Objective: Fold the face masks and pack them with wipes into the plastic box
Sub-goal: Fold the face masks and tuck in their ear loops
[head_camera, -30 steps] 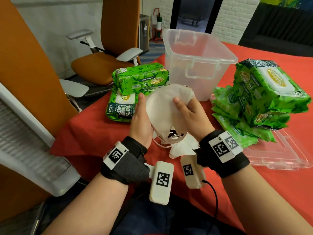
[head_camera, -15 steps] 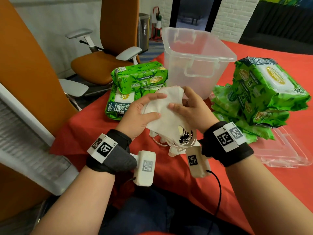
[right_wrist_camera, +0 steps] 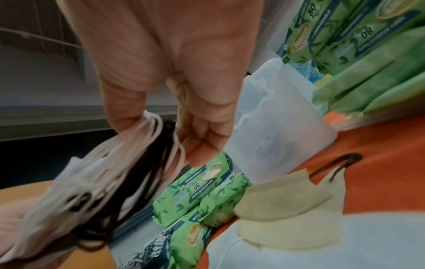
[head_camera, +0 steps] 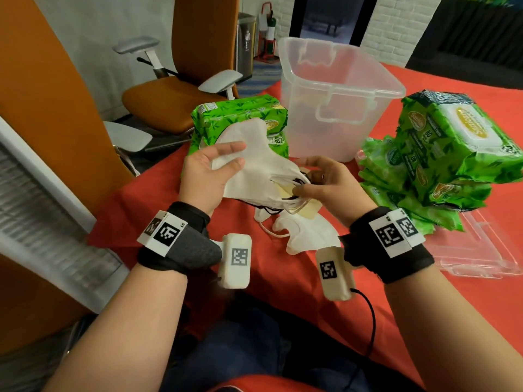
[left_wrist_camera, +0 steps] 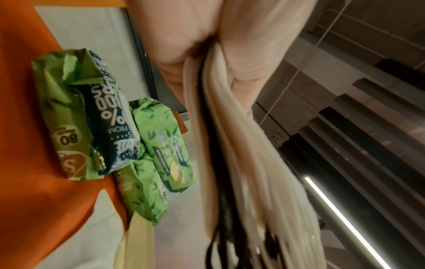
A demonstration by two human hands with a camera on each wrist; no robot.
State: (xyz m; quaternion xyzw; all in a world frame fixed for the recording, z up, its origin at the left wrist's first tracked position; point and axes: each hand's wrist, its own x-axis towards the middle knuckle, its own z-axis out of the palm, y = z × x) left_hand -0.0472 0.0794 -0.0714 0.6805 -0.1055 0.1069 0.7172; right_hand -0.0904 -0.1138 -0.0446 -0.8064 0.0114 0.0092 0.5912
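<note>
You hold a bundle of soft white fabric face masks (head_camera: 254, 165) above the red table (head_camera: 141, 210), at centre frame in the head view. Your left hand (head_camera: 206, 176) clamps the bundle's left end, thumb on top and fingers (left_wrist_camera: 174, 41) curled beneath. Your right hand (head_camera: 325, 185) pinches the elastic ear loops at the right end, thumb and fingers (right_wrist_camera: 202, 138) closed on white and black cords.

Long axis: the bundle runs left to right between your hands, roughly level, edges stacked like pages in the left wrist view.

The clear plastic box (head_camera: 334, 89) stands open just behind the bundle, upper centre of the frame. Your right hand is the nearer one to it. Judged from this, packing calls for a short forward carry over the rim.

More loose white and cream masks (head_camera: 305, 236) lie on the table below your hands, not yet gathered.

Green wipe packs (head_camera: 240, 117) sit left of the box, a taller green stack (head_camera: 441, 154) to its right, all outside it
</note>
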